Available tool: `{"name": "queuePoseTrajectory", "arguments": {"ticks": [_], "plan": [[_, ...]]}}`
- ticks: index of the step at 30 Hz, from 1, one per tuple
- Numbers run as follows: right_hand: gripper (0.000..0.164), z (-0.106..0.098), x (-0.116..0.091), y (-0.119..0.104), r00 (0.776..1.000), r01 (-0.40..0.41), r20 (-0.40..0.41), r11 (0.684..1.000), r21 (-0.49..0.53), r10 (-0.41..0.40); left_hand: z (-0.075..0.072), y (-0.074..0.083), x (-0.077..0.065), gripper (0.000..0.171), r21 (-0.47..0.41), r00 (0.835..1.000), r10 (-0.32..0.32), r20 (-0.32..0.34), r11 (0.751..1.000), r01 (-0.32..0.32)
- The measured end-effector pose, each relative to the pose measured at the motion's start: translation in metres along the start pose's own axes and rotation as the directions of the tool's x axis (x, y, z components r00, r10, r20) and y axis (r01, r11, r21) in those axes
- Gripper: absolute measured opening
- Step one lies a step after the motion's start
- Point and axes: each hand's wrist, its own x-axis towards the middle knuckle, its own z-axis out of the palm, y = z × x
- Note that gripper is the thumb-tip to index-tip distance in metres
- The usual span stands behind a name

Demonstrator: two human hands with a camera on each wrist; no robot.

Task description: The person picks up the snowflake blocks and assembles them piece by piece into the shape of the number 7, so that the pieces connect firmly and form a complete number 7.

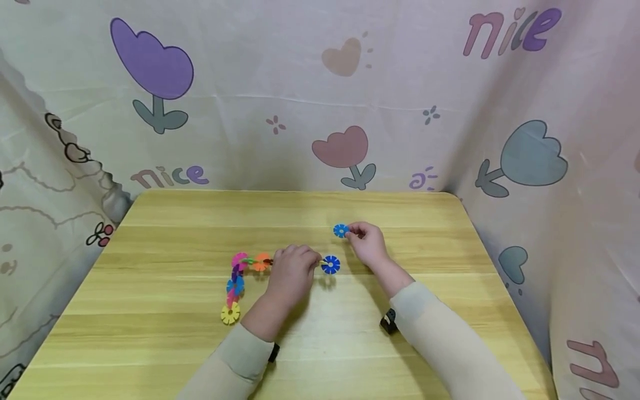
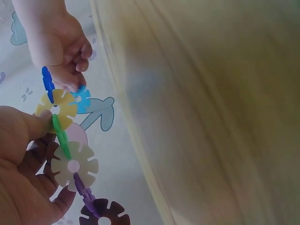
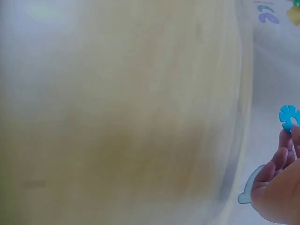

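A chain of slotted plastic snowflake discs [image 1: 235, 285] bends across the table in the head view, from a yellow disc [image 1: 230, 314] at the near end to a dark blue disc [image 1: 330, 265] at the right. My left hand [image 1: 294, 278] grips the chain near its right end and covers several discs. In the left wrist view, its thumb presses on a yellow disc [image 2: 68, 108], with a green disc [image 2: 61, 137] and a whitish disc [image 2: 88, 161] linked below. My right hand [image 1: 369, 244] pinches a loose light blue disc [image 1: 340, 231] behind the dark blue one, apart from the chain.
The wooden table [image 1: 150, 344] has its far edge against a printed cloth [image 1: 240, 133], which also hangs along both sides. Black straps [image 1: 388, 321] show under the wrists at the light sleeves [image 1: 445, 344].
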Motion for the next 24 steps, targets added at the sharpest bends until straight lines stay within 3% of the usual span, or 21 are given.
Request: {"name": "queuePoseTrajectory", "arguments": {"ticks": [9, 18, 24], "plan": [[0.008, -0.017, -0.02, 0.004, 0.999, 0.046, -0.013, 0.997, 0.058, -0.045, -0.003, 0.001, 0.002, 0.009, 0.005, 1.0, -0.02, 0.005, 1.0, 0.02], [0.006, -0.024, -0.036, -0.002, 0.993, 0.111, 0.033, 0.985, 0.132, -0.116, -0.003, -0.001, 0.003, 0.011, -0.004, 0.998, -0.053, 0.034, 0.999, 0.053], [0.006, -0.026, -0.049, -0.006, 0.991, 0.113, 0.056, 0.982, 0.153, -0.122, -0.003, 0.0, 0.003, 0.011, -0.001, 0.998, -0.053, 0.032, 0.999, 0.053]]}}
